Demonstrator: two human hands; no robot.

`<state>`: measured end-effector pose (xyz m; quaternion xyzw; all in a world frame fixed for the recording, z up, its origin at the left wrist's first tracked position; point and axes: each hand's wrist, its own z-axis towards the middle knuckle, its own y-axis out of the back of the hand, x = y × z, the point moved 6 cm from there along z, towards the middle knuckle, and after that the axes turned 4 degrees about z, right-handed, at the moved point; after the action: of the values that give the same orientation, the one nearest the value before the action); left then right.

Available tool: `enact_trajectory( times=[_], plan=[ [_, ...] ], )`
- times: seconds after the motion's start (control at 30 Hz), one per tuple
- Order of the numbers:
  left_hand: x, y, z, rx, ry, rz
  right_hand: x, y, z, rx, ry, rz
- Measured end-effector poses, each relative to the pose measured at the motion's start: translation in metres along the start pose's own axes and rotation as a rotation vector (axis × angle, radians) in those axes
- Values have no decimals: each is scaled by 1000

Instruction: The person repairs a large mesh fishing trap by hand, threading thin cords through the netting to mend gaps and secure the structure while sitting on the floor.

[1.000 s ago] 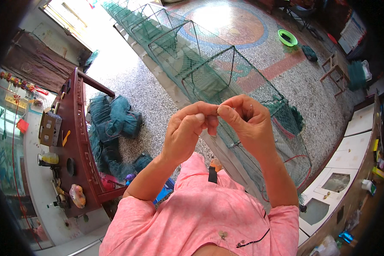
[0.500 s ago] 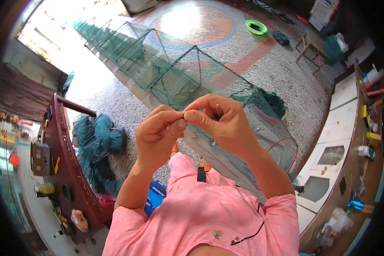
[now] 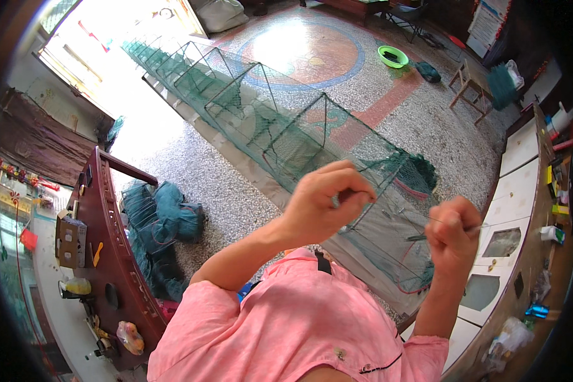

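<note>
My left hand (image 3: 328,197) is pinched above the long green mesh net trap (image 3: 293,137) with dark square frames; what its fingertips hold is too small to make out. My right hand (image 3: 452,232) is closed farther right and lower, apart from the left, with something thin and indistinct among its fingers. The trap lies diagonally across the floor on a grey sheet (image 3: 379,277), its near end under and beside both hands.
At left are a red-brown wooden table (image 3: 118,274) with a cardboard box (image 3: 70,239) and bundled teal netting (image 3: 175,216). A white cabinet (image 3: 509,191) runs along the right. Farther back are a green basin (image 3: 393,57) and a wooden chair (image 3: 465,86).
My hands, earlier touching at the fingertips, have separated: the right has moved right and down, the left sits right of its earlier position. Both fingers remain closed.
</note>
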<state>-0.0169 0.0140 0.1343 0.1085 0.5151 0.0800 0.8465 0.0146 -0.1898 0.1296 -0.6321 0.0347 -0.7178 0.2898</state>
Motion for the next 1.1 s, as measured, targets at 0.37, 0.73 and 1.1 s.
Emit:
enact_trajectory(
  times=[0.37,0.73,1.1],
  plan=[
    [79,-36,8,424,133,-72,116,28,-67,-43,543,128],
    [82,-46,-8,490,-74,139,54,54,-51,-494,-26,-929],
    [90,-40,-12,399,-62,59,-51,0,10,-109,53,-1435]
  ],
)
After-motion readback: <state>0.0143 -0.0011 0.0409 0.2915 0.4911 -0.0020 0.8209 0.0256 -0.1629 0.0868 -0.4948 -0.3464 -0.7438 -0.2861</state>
